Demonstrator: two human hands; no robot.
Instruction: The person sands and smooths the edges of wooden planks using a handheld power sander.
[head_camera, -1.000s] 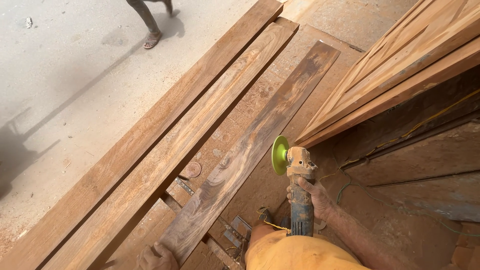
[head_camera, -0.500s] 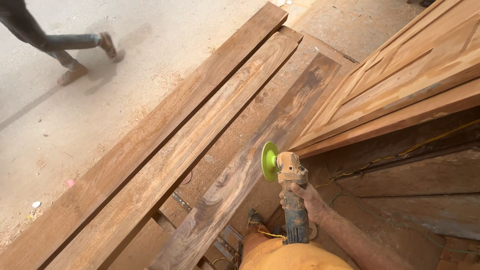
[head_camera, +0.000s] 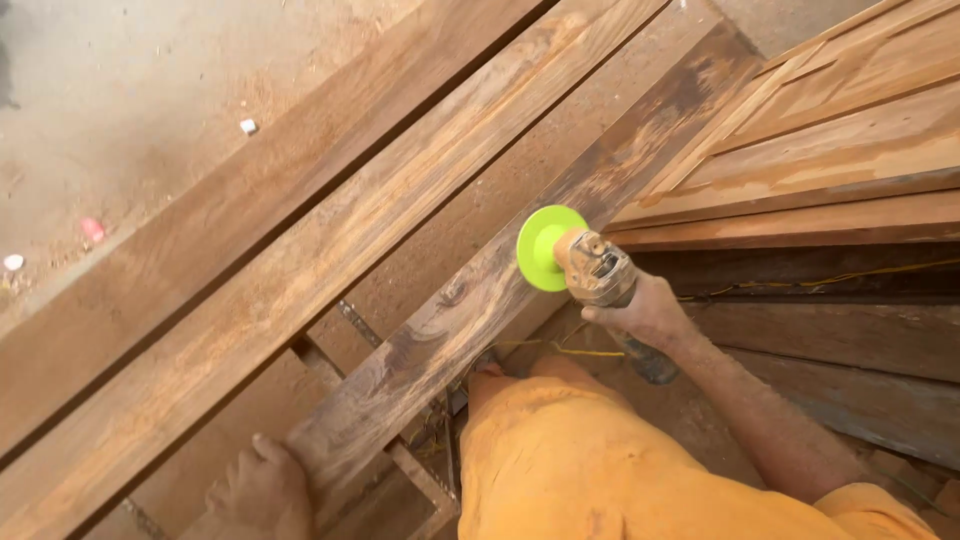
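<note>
My right hand (head_camera: 648, 316) grips a dusty angle grinder (head_camera: 600, 275) with a bright green disc (head_camera: 545, 247). The disc sits at the right edge of a long dark-grained wooden plank (head_camera: 520, 270) that runs diagonally from lower left to upper right. My left hand (head_camera: 262, 492) rests on the near end of this plank at the bottom left, fingers curled over its edge. My leg in orange cloth (head_camera: 590, 460) fills the bottom centre.
Two thicker wooden beams (head_camera: 250, 260) lie parallel to the plank on the left. A stack of panelled wooden doors (head_camera: 830, 130) leans at the right. Yellow wire (head_camera: 800, 282) runs under them. A metal frame (head_camera: 345, 330) shows beneath the plank; dusty ground (head_camera: 120, 110) at upper left.
The view has tipped down and closer. The grinder has swung up toward the plank's edge with the disc now tilted to face me. My left hand is back in view on the plank's near end.
</note>
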